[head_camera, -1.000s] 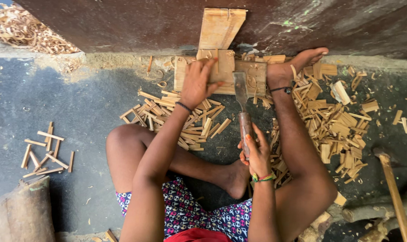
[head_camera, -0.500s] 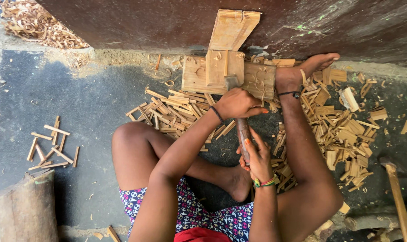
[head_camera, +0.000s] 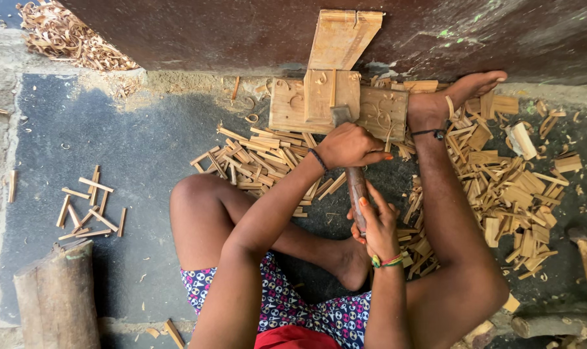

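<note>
From above, the left hand (head_camera: 353, 146) is closed over the upper part of a blade tool (head_camera: 356, 184), near the wooden block (head_camera: 338, 103) by the wall. The right hand (head_camera: 376, 223) wraps its fingers round the tool's lower handle. The tool stands between the knees, its tip at the block, with split wood pieces (head_camera: 506, 187) heaped around the right foot (head_camera: 455, 94)

Pale tan wooden block (head_camera: 287, 106) and offcuts (head_camera: 506, 187) lay on my grey floor (head_camera: 132, 155); the far wall (head_camera: 209, 32) was dark brown. My shorts (head_camera: 287, 307) bore blue-and-white print; my right wristband (head_camera: 387, 262) was red-green.
</note>
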